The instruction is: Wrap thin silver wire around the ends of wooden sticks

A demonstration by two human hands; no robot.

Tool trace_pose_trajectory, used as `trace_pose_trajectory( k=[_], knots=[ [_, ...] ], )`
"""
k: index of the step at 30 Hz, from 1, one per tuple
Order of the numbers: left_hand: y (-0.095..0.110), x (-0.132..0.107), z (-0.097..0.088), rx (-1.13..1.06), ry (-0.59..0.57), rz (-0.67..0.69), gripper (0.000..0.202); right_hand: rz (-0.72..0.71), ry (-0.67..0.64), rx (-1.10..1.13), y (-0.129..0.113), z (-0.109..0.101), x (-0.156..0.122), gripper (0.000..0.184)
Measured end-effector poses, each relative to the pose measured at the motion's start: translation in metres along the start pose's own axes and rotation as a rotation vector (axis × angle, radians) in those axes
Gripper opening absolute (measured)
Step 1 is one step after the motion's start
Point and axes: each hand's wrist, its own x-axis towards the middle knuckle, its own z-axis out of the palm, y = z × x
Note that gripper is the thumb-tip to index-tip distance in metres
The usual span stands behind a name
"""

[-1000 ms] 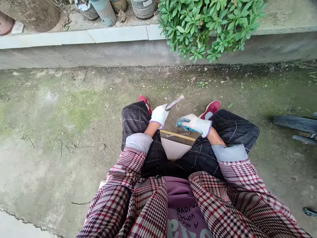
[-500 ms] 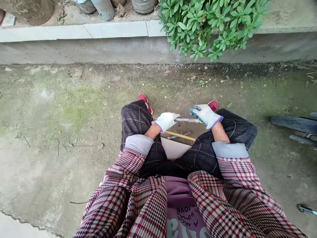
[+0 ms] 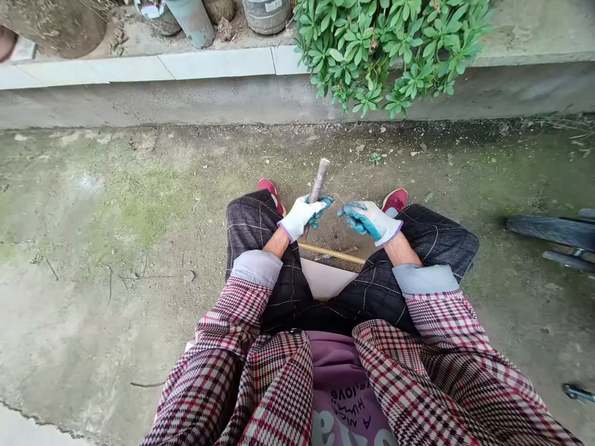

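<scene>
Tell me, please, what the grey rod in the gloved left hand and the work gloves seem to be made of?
The grey rod looks like dull bare metal, judging by its matte, slightly mottled surface, though weathered wood is possible. The work gloves on the left hand and right hand look like white knit fabric with a teal rubbery palm coating.

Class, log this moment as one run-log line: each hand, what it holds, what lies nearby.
left hand: grips grey rod | right hand: open, holds nothing | yellow stick: on ground between shoes
</scene>
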Motion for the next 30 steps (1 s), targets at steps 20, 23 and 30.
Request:
trace_pose_trajectory(
  k=[20, 23, 30],
  knots=[
    [0.030, 0.003, -0.042, -0.096, 0.298, 0.086, 0.022, -0.189, 0.161, -0.137, -0.008, 0.000, -0.029, 0.028],
    [0.015, 0.008, -0.035, 0.397, 0.348, 0.101, 0.024, -0.169, -0.043, -0.225, -0.009, 0.004, -0.038, 0.038],
    [-0.030, 0.001, 0.005, 1.744, -0.328, 0.220, 0.036, -0.187, 0.096, -0.336, -0.009, -0.014, -0.032, 0.027]
  ],
)
